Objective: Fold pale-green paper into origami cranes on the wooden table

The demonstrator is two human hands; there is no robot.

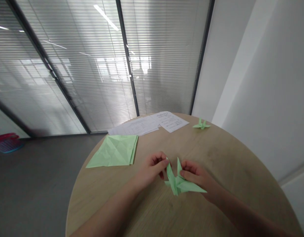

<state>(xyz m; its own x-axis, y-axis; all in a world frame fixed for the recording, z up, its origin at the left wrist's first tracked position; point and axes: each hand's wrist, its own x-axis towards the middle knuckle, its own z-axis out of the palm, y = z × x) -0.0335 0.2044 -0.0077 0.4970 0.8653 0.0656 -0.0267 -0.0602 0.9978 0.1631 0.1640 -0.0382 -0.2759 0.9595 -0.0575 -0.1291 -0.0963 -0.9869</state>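
Observation:
A light green folded paper figure (181, 185) with pointed flaps lies low over the round wooden table (230, 158), held between both hands. My left hand (152, 168) pinches one upright point at its left side. My right hand (197, 176) grips the figure's middle from the right, thumb on top. A wing-like flap sticks out toward the right, below my right hand.
A creased green paper square (113, 151) lies at the table's left edge. White printed sheets (152, 124) rest at the far edge. A small finished green paper figure (201, 125) sits far right. Glass partitions with blinds stand behind; a pink basket (6, 142) is on the floor at left.

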